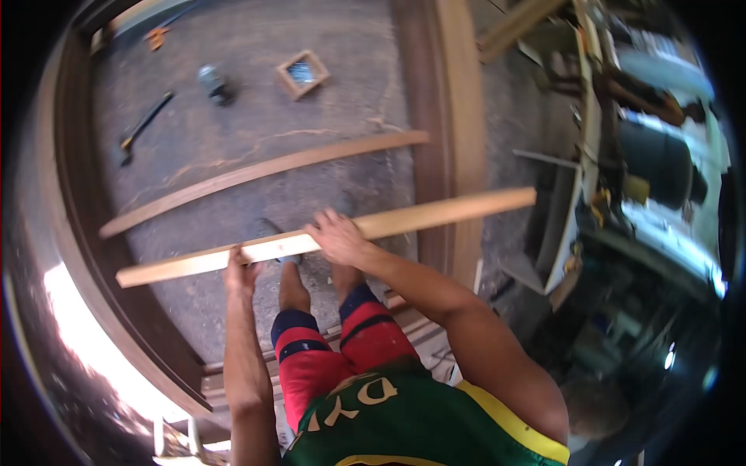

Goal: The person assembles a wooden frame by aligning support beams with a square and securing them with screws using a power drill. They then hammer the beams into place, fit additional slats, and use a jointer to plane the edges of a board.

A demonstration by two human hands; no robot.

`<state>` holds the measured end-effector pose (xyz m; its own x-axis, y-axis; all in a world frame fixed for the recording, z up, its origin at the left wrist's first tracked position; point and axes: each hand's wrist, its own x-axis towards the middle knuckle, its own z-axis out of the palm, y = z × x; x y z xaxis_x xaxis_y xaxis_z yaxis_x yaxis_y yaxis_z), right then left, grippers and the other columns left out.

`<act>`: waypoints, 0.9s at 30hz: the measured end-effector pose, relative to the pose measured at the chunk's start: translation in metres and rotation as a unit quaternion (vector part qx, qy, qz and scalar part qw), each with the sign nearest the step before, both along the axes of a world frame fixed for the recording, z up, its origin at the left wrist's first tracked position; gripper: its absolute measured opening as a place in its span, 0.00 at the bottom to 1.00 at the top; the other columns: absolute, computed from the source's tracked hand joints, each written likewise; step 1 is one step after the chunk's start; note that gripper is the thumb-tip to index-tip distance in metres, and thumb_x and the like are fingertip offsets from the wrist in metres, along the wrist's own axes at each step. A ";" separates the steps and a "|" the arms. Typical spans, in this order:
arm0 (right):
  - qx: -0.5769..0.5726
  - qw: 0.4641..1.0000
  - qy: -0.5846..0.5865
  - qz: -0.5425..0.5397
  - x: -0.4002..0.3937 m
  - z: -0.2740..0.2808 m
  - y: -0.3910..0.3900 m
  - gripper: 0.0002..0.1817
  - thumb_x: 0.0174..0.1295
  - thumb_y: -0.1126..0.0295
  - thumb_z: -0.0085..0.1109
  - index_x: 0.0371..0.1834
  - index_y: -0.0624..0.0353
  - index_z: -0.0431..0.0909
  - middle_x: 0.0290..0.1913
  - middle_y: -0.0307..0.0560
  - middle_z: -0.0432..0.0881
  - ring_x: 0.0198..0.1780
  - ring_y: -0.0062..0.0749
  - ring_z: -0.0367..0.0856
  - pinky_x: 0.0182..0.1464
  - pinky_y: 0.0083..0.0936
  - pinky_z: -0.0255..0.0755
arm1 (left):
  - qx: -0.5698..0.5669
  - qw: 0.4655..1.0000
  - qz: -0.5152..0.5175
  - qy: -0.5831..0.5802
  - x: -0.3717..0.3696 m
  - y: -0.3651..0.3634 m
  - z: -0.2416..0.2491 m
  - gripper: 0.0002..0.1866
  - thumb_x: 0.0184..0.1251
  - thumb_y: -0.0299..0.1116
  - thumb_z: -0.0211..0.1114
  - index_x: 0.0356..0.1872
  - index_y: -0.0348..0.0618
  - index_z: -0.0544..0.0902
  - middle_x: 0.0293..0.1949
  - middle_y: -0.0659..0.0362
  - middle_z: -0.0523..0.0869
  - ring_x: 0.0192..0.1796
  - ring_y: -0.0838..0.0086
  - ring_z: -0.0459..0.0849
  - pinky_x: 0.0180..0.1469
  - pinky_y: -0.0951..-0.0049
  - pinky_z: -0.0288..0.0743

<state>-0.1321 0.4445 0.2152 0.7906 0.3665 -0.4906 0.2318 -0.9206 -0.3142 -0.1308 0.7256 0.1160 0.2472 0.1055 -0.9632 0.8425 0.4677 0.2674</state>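
A long pale wooden batten (443, 213) is held up across the front of my body, its right end higher in the view than its left. My left hand (242, 268) grips it left of the middle, with the thumb and fingers closed about its lower edge. Over the top of the batten, near its middle, my right hand (336, 235) is wrapped with bent fingers. Beyond it, a second, darker wooden strip (268, 175) lies across the wooden frame. Part of my feet is hidden behind the batten.
Inside the big frame (431, 101) lie a hammer (145, 128), a power tool (214, 84), a small wooden box (303, 74) of metal fasteners and an orange-handled tool (156, 37). At far right, another person (645, 97) is beside a dark drum (657, 163).
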 end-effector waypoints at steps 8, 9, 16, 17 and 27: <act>-0.102 0.994 0.016 -0.048 0.014 -0.066 -0.088 0.13 0.63 0.66 0.55 0.50 0.53 0.76 0.50 0.49 0.83 0.57 0.42 0.77 0.58 0.43 0.67 | 0.047 0.999 0.002 0.007 0.055 0.051 -0.019 0.25 0.68 0.45 0.62 0.58 0.38 0.72 0.56 0.48 0.76 0.58 0.56 0.78 0.61 0.50 0.76; -0.111 0.992 0.036 -0.046 0.015 -0.072 -0.090 0.12 0.64 0.66 0.54 0.50 0.51 0.76 0.50 0.48 0.83 0.57 0.41 0.77 0.59 0.44 0.65 | 0.055 0.998 0.003 0.008 0.059 0.056 -0.023 0.25 0.68 0.45 0.62 0.58 0.38 0.72 0.56 0.48 0.76 0.58 0.56 0.78 0.61 0.50 0.76; -0.008 0.990 -0.046 -0.135 0.009 -0.127 -0.085 0.16 0.72 0.61 0.45 0.42 0.56 0.83 0.43 0.56 0.84 0.50 0.52 0.80 0.55 0.53 0.70 | 0.029 0.993 -0.088 -0.077 0.062 0.073 -0.049 0.27 0.70 0.42 0.64 0.65 0.38 0.73 0.54 0.51 0.84 0.50 0.61 0.85 0.49 0.57 0.83; 0.028 0.994 -0.044 -0.093 0.004 -0.142 -0.089 0.14 0.68 0.67 0.48 0.48 0.57 0.83 0.44 0.55 0.85 0.50 0.51 0.81 0.55 0.49 0.70 | 0.143 0.919 -0.311 -0.194 0.028 0.115 -0.112 0.30 0.67 0.43 0.70 0.64 0.36 0.74 0.50 0.52 0.85 0.43 0.61 0.87 0.44 0.61 0.84; -0.082 0.996 0.037 -0.006 0.056 -0.124 -0.071 0.29 0.51 0.70 0.67 0.60 0.53 0.74 0.53 0.49 0.79 0.59 0.48 0.73 0.61 0.44 0.65 | 0.126 0.992 0.019 0.002 0.082 0.062 -0.079 0.22 0.69 0.41 0.64 0.51 0.29 0.80 0.50 0.40 0.83 0.46 0.50 0.88 0.37 0.57 0.91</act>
<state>-0.0758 0.3738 0.0912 0.7534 0.2673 -0.6008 0.2022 -0.9636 -0.1751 -0.0484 0.7875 0.0375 0.2345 0.3518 -0.9062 0.8274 0.4172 0.3761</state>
